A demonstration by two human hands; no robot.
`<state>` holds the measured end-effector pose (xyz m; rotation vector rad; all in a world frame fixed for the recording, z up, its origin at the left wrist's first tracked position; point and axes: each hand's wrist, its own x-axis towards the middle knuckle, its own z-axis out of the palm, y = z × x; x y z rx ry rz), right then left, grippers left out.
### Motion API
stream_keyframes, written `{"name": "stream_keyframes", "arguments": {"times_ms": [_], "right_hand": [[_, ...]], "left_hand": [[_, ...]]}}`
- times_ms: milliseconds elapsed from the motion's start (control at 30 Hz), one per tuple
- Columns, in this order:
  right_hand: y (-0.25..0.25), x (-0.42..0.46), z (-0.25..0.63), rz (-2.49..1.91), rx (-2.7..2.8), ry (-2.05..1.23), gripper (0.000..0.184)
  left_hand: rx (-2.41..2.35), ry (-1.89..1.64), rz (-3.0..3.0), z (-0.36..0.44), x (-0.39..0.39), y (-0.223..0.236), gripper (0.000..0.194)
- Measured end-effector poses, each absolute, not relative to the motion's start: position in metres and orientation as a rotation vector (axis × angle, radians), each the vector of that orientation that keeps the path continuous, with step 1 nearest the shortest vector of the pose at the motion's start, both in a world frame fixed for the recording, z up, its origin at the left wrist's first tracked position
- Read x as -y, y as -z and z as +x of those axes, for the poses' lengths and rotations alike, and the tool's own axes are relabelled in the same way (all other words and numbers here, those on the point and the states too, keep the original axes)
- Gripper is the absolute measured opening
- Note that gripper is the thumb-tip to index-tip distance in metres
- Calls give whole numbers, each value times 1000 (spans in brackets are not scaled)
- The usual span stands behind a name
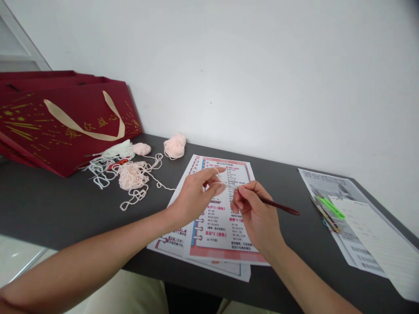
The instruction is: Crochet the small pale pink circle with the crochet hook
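My right hand [257,209] is closed around a crochet hook [279,206] with a dark brown handle, its thin metal end pointing left. Facing it, my left hand [198,194] pinches pale pink yarn [163,186] between thumb and fingers, the index finger stretched out. The hook's tip reaches the yarn near the left fingertips; any stitch there is too small to make out. From the left hand the strand runs left across the table to a loose pink yarn tangle [132,175]. Beneath both hands lie printed pattern sheets [209,257].
Dark red gift bags [72,131] lean at the back left. White yarn [101,168] and a pink yarn ball [175,146] lie near them on the dark table [144,231]. Papers [373,244] with a bright green tool [331,207] and pens lie at right. A white wall stands behind.
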<state>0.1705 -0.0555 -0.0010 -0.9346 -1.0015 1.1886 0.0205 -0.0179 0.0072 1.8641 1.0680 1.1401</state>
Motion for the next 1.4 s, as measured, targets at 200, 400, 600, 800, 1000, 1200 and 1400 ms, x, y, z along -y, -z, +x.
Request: {"name": "stream_keyframes", "arguments": {"times_ms": [200,400,600,800,1000,1200,1400], "right_hand": [[1,59,181,-1111,1348,-905,10],[0,52,186,-986,1290,-1053,12],[-1,45,179,-736,963,-1489,14],[15,54,178,-985,1608,-647,9],[18,57,183,-858,1985,-26,22],[11,51,188,-876,1484,-886,10],[4,44,194,-821,1296,-1125,6]], "left_hand": [[-1064,-1117,1870,18,13,-9,10],[-996,-1053,1777,15,6,-10,11],[-743,-952,1292,20,8,-6,43],[-732,-935,1069,25,17,-3,44],[-590,-795,842,23,17,-11,35],[-595,-735,825,13,4,-14,43],[-575,-712,878,4,-6,-15,40]]}}
